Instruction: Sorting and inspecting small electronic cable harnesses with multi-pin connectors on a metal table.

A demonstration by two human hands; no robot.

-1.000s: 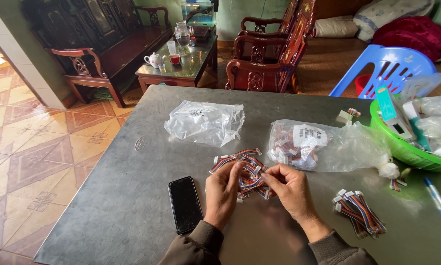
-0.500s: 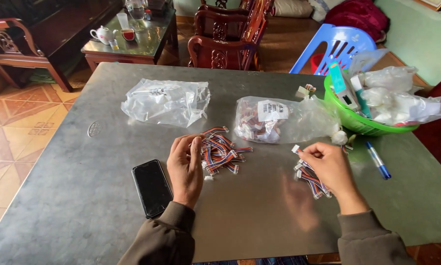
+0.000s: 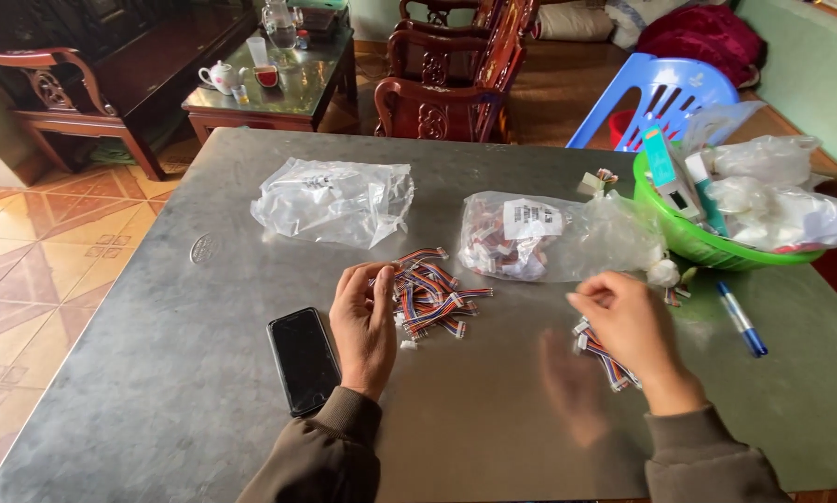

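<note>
Left hand [image 3: 364, 321] flat on the grey table [image 3: 157, 373], fingers loosely curled against a pile of striped ribbon cables [image 3: 429, 300]. Right hand [image 3: 628, 321] half-closed over a smaller cable bundle [image 3: 605, 356]; whether pinching 1, cannot tell. Black phone [image 3: 303, 359] just left of the left hand. 2 clear plastic bags [image 3: 334, 197] beyond.

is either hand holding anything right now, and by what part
The left hand rests its fingertips on the pile of ribbon cables. The right hand is over a smaller cable bundle; a grip cannot be told.

Soft daylight, dull sheen on the grey table [image 3: 204, 373] (faint reflections), edges slightly bowed
</note>
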